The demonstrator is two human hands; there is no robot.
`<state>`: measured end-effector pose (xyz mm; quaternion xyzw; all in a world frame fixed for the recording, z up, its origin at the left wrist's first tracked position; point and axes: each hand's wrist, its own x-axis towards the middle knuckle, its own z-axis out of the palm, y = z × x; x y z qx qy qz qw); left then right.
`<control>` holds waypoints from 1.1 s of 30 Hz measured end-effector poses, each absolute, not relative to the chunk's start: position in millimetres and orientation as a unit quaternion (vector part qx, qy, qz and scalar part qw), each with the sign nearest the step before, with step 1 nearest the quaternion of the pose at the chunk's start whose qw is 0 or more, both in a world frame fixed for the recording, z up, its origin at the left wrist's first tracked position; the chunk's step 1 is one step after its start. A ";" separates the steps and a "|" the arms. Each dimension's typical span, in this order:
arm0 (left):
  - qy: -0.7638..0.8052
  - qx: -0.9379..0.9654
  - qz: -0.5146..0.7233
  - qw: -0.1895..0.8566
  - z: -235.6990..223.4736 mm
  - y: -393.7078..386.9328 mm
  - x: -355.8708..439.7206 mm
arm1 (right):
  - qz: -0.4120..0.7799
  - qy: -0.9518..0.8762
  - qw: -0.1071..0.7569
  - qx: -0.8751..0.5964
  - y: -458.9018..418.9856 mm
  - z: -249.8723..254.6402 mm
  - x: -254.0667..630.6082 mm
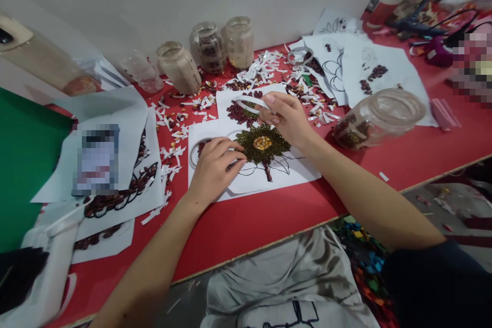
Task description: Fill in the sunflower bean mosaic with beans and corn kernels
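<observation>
A sheet of white paper (pixel 303 166) lies in front of me with a bean-covered flower (pixel 249 149) on it, green petals around a yellow kernel centre. My right hand (pixel 286 115) is closed above the petals, pinching a thin white curved strip (pixel 246 100). Fingers stretched out, my left hand (pixel 217 169) rests on the paper at the flower's left edge. A pale ring (pixel 193 152) lies partly under that hand, which hides much of it. Behind, a second sheet (pixel 226 98) carries a dark red bean flower (pixel 235 113).
Glass jars (pixel 179 69) stand along the wall, and a tilted jar of green beans (pixel 378 118) is at the right. White paper scraps (pixel 171 156) and loose beans litter the red table (pixel 246 236). Drawings with a blurred phone (pixel 96 159) lie left; another ring (pixel 301 56) lies behind.
</observation>
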<state>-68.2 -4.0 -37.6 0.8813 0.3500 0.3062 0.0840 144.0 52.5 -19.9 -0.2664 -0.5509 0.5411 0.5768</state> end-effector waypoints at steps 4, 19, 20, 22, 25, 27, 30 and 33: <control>0.353 0.885 0.294 0.076 -37.4 -4.3 -66.5 | 0.544 -0.549 0.576 -0.268 52.6 -19.6 143.8; 0.348 0.888 0.296 0.052 -36.0 -7.9 -61.7 | 0.547 -0.545 0.576 -0.268 52.6 -21.0 142.9; 0.353 0.886 0.296 0.056 -36.3 -8.3 -62.1 | 0.547 -0.545 0.574 -0.271 52.6 -20.8 143.1; 0.358 0.883 0.297 0.056 -36.7 -8.9 -62.6 | 0.546 -0.546 0.574 -0.273 52.6 -20.5 143.2; 0.347 0.889 0.297 0.038 -36.6 -9.9 -62.1 | 0.543 -0.549 0.577 -0.264 52.7 -20.6 142.9; 0.333 0.897 0.289 0.021 -35.8 -10.4 -61.1 | 0.544 -0.549 0.581 -0.255 52.8 -20.7 142.5; 0.319 0.909 0.268 -0.005 -34.2 -10.7 -59.8 | 0.546 -0.546 0.586 -0.246 52.8 -20.4 141.9; 0.302 0.918 0.257 -0.023 -32.9 -10.5 -58.9 | 0.546 -0.544 0.584 -0.254 52.7 -20.2 141.8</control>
